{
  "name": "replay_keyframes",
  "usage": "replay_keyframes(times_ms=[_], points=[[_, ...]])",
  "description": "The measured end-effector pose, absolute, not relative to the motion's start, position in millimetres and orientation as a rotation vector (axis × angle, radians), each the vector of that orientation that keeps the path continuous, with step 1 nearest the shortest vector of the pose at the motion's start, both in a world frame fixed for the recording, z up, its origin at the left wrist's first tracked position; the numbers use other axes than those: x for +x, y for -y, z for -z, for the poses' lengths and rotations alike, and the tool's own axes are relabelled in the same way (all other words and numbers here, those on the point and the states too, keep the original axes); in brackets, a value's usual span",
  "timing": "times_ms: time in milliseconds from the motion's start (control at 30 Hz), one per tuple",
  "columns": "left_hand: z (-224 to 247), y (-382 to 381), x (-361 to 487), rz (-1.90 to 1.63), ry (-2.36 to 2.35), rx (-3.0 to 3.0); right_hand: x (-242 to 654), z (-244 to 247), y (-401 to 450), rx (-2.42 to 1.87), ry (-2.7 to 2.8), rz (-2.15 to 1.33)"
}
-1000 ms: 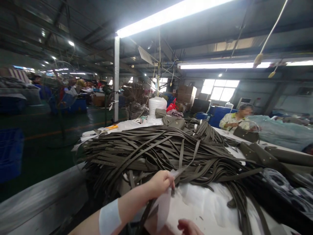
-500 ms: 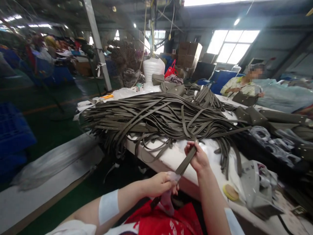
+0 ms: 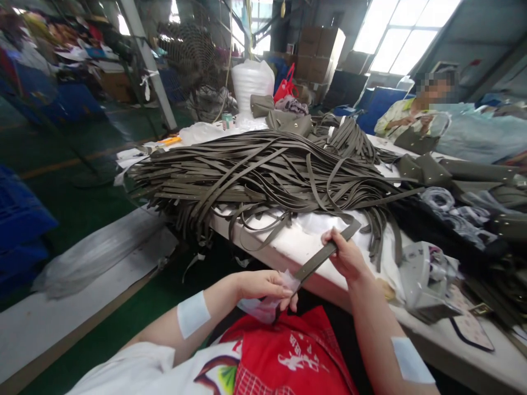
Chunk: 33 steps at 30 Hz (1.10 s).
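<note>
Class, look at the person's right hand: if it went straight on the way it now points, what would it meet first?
Probably the near edge of the heap of dark straps, just beyond the right hand. Depth is unclear, so it might brush the white table first.

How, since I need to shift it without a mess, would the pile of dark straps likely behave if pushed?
The pile of dark straps would probably flex rather than move as one block, since many curve in loops. Crossing lengths may snag and drag each other. Some hang over the edge of the white table, so more could slide off.
</note>
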State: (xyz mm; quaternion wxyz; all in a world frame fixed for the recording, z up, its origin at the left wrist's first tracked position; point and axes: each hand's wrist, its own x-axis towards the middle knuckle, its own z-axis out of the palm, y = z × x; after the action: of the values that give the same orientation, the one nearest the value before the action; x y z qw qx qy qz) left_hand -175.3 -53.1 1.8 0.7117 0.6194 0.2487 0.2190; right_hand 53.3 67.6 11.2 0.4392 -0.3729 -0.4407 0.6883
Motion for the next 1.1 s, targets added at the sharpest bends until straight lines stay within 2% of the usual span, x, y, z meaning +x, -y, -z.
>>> replay_keyframes(times_ms=[167, 333, 433, 567, 767, 1000, 1100], points=[[0, 53, -165, -0.505, -0.979, 1.835, 73, 1, -83, -1.032, 0.917, -1.584], [-2, 51, -149, -0.464, -1.353, 2.140, 36, 23, -42, -1.126, 1.027, -1.802], [-2, 48, -153, -0.489, -1.253, 2.149, 27, 25, -27, -1.099, 1.087, -1.929], [0, 46, -172, -0.474, -1.018, 2.055, 49, 16, -37, -1.060, 1.067, -1.833], [2, 46, -176, -0.571, -1.094, 1.948, 76, 7, -51, -1.131, 1.033, -1.709], [-1, 40, -166, -0.651, -1.044, 1.894, 64, 6, -29, -1.130, 1.290, -1.801], [-2, 38, -172, -0.678, -1.095, 1.958, 62, -4, -18, -1.242, 1.458, -1.586]])
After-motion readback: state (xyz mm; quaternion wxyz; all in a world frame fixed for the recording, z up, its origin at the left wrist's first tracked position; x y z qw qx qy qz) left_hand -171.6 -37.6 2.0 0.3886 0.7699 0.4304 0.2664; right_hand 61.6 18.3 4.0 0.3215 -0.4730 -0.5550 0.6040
